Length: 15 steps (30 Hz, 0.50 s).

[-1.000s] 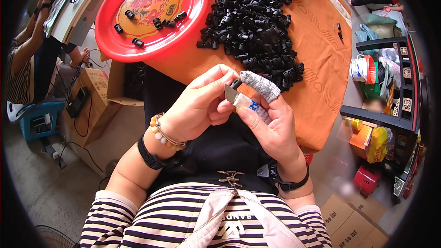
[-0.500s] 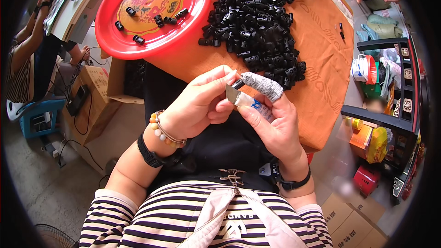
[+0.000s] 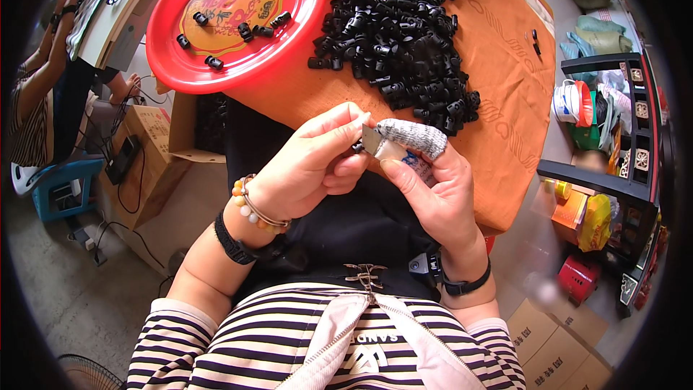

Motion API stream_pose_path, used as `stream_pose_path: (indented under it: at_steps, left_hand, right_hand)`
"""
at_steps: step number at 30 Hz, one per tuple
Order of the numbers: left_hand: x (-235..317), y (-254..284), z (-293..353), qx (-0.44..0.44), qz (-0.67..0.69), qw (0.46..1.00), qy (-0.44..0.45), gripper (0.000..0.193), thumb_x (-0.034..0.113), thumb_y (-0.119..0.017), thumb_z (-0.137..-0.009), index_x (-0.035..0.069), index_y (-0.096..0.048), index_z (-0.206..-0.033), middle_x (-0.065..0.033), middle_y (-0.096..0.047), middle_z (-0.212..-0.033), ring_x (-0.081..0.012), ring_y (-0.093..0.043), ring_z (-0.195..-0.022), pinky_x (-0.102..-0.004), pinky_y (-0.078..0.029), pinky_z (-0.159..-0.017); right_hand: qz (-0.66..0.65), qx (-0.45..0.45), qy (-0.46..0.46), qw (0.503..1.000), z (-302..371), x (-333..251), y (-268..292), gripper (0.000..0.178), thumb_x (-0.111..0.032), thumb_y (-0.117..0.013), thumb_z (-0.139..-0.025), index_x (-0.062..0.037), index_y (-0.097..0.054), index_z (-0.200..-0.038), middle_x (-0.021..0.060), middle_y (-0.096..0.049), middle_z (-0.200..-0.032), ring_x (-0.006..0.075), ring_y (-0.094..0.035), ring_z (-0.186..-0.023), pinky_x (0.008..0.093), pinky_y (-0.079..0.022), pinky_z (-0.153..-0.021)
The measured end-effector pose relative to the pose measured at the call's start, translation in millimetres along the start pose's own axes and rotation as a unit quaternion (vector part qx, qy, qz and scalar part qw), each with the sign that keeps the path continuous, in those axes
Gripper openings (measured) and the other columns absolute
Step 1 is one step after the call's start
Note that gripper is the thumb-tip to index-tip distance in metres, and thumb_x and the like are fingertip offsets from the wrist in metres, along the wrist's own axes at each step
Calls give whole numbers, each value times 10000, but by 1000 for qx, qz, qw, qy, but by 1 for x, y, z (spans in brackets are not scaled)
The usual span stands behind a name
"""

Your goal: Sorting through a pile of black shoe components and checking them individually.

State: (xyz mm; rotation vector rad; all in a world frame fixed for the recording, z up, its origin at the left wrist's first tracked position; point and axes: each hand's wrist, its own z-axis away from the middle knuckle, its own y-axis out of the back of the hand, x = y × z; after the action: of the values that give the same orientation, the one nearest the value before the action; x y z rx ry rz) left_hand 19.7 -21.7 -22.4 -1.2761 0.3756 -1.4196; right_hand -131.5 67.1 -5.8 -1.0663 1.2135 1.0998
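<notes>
Over my lap, near the table's front edge, both hands meet. My left hand (image 3: 317,155) is closed in a pinch on a small black plastic cord lock (image 3: 358,146), mostly hidden by fingers and blade. Closed round the wrapped end of a flat metal blade (image 3: 372,141) is my right hand (image 3: 446,198); white wrapping with blue marks covers that end. A grey knitted finger sleeve (image 3: 415,136) covers its index finger. The bare blade crosses in front of the cord lock, close to my left fingertips. Ahead lies a heap of similar black cord locks (image 3: 404,43).
A round red tray (image 3: 164,58) with several cord locks rests at the far left of the orange tablecloth (image 3: 505,115). Two small dark pieces lie at the cloth's right. An open cardboard box (image 3: 186,130) stands left of my lap. Another person's arm (image 3: 40,79) shows far left.
The blade has shifted slightly up and right and turned, now covering more of the cord lock. That piece sits lower between my left fingers. The tray appears slightly farther left.
</notes>
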Motion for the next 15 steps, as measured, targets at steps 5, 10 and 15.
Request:
stream_pose_path:
  at_steps: [5,10,15]
  left_hand:
    - [1,-4,-2,25,-9,999,-20,133,237,-422,-961,111,-460,-941,49,-357,-557,-32,-267,-442,-178,-218,-413]
    - [1,-3,-1,24,-12,998,-51,147,250,-470,-947,106,-482,-919,37,-427,-602,-23,-323,-473,-170,-261,-431]
    - [-2,-5,-1,44,-42,995,-82,132,225,-436,-959,102,-462,-919,52,-413,-604,-7,-312,-474,-159,-242,-426]
  right_hand:
    - [45,-1,-11,999,3,-7,-3,375,-23,-611,-832,5,-503,-1190,37,-620,-899,27,-534,-770,164,-441,-669]
    - [75,-6,-7,997,0,-6,-4,397,-36,-618,-830,3,-493,-1204,36,-621,-868,19,-516,-723,164,-434,-622]
    - [63,-1,-6,998,0,-6,-5,386,-33,-606,-839,7,-489,-1204,51,-624,-897,24,-521,-739,169,-440,-631]
